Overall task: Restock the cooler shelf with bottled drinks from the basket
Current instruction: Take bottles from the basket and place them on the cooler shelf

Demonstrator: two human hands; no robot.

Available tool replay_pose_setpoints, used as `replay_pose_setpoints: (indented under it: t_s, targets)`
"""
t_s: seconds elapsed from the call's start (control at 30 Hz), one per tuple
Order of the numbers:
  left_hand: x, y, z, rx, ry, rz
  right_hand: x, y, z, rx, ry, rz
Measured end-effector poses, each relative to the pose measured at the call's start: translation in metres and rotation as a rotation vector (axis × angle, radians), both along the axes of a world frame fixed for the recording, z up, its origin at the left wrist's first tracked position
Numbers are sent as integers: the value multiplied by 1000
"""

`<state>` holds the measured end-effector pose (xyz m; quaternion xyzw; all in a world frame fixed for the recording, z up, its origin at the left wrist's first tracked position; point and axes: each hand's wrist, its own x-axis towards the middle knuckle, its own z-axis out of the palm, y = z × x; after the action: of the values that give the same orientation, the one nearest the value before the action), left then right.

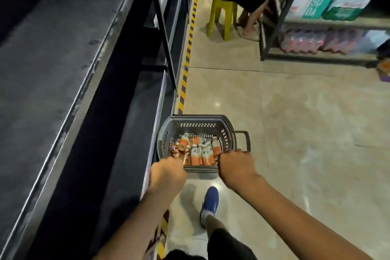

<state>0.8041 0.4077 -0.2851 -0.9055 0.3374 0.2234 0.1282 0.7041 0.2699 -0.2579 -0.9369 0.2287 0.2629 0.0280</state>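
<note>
So the biggest thing in shot is the dark cooler unit (pixel 63 69) down the whole left side, with its flat grey shelf surfaces seen bare from above. A yellow-and-black hazard strip (pixel 186 55) is laid along its base where it meets the shiny beige floor (pixel 295 133). Across the aisle, top right, a metal rack (pixel 329 21) is loaded with shrink-wrapped packs and boxed goods. Next to that, a seated person is cut off by the top edge, perched on a yellow-green stool (pixel 221 15).

The grey plastic basket (pixel 196 124) is found low in the middle, right beside the cooler's front edge; whether it's lifted or resting on the floor can't be told. One handle (pixel 244 139) is flopped out to the right. Inside, orange-and-white bottled drinks (pixel 199 154) are piled lying down, with some coppery cans (pixel 179 152) mixed in on the left.

Both arms are stretched down to the near rim. The left hand (pixel 168 173) is curled closed at the near-left corner of the basket, and the right hand (pixel 236 164) is clenched over the near-right corner, by the handle. What exactly is pinched under the fingers is hidden by the knuckles, but the rim looks gripped on both sides.

A blue sneaker (pixel 210 202) is planted just behind the basket.
</note>
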Motion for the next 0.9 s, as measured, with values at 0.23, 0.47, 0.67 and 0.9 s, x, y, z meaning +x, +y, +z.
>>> replay_pose_setpoints:
  t_s: [0.23,0.47,0.67,0.9]
  targets:
    - [88,-73,-94,73,110,-93,82,-62,-98,83,169,-1]
    - [157,-119,-261,77,200,-53,148,-91,-276,343,216,-243]
    - [203,-137,-418,55,261,64,172,-101,-444,524,123,-663]
    - [242,-152,-579,-55,228,259,172,-118,-620,577,90,-1030]
